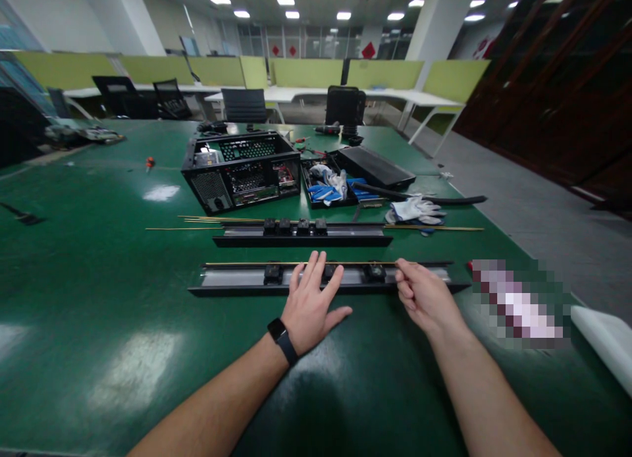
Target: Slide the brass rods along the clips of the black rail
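A long black rail with several small black blocks on it lies across the green table just in front of me. My left hand, with a black watch on the wrist, lies flat and open, its fingers resting on the rail by one block. My right hand is closed in a pinch on a thin brass rod that runs along the rail's far edge. A second, similar rail with several blocks lies a little farther away.
Behind the rails are loose brass rods, an open black computer case, a tray holding blue gloves, a flat black box, white gloves and a black cable. A white object lies at the right edge.
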A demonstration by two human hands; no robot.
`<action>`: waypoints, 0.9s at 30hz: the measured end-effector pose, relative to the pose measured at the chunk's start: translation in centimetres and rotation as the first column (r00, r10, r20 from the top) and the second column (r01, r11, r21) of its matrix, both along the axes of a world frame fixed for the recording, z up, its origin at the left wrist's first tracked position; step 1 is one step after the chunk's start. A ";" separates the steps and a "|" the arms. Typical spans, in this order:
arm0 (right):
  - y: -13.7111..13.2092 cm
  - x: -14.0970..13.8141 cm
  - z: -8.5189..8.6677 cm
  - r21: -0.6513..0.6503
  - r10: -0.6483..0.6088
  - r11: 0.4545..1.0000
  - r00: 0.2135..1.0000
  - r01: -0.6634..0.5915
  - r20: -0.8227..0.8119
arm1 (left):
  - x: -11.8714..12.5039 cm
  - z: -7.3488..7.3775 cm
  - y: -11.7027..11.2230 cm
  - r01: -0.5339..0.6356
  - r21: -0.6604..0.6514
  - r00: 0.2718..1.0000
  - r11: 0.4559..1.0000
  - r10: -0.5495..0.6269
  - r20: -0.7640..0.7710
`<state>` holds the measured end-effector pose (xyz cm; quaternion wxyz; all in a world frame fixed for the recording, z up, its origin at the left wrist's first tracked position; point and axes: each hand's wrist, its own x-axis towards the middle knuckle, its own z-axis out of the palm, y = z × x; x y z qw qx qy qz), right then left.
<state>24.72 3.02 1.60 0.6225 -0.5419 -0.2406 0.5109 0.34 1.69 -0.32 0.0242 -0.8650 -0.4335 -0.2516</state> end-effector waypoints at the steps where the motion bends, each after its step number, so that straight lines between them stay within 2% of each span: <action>1: 0.0 -0.2 0.0 -0.007 0.024 1.000 1.000 -0.024 0.001 | 0.0 0.0 0.0 0.000 -0.001 1.000 1.000 0.000 -0.001; 3: -0.1 -0.4 0.1 -0.013 0.034 0.999 0.999 -0.034 -0.006 | 0.0 0.0 0.0 0.000 -0.003 1.000 1.000 0.000 -0.002; 8: -0.1 -0.1 0.4 0.028 -0.047 0.998 0.999 0.047 -0.005 | 0.0 0.1 0.0 0.004 -0.003 1.000 1.000 -0.004 -0.003; 17: 0.1 -0.2 -0.3 0.020 0.005 1.000 1.000 -0.005 0.015 | 0.1 0.1 -0.1 0.004 0.004 1.000 1.000 -0.004 0.006; 27: 0.0 -0.7 0.3 0.004 0.014 1.000 1.000 -0.014 -0.001 | 0.1 0.1 -0.1 0.002 0.005 1.000 1.000 -0.002 0.005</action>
